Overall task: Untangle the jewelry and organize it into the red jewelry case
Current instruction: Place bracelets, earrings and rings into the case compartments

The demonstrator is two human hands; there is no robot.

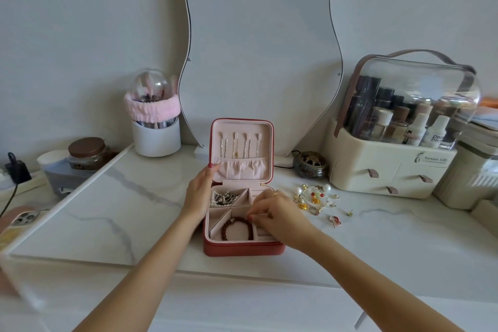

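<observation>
The red jewelry case [242, 248] stands open on the marble top, its pink lid upright with several chains [237, 144] hanging inside. A pearl and dark bead tangle [223, 198] fills the back left compartment. A dark red braided bracelet [237, 228] lies in the front compartment. My left hand [198, 194] rests against the case's left side, thumb touching the lid's edge. My right hand [275, 214] hovers over the right compartments, fingertips pinched together on something small that I cannot make out. A loose pile of earrings and pearls [314, 198] lies to the right of the case.
A wavy mirror [258, 48] leans on the wall behind the case. A brush holder with a pink band [155, 127] stands at back left. A cosmetics organizer [398, 137] and a small round burner [310, 164] sit at right. A phone [23, 219] lies at far left.
</observation>
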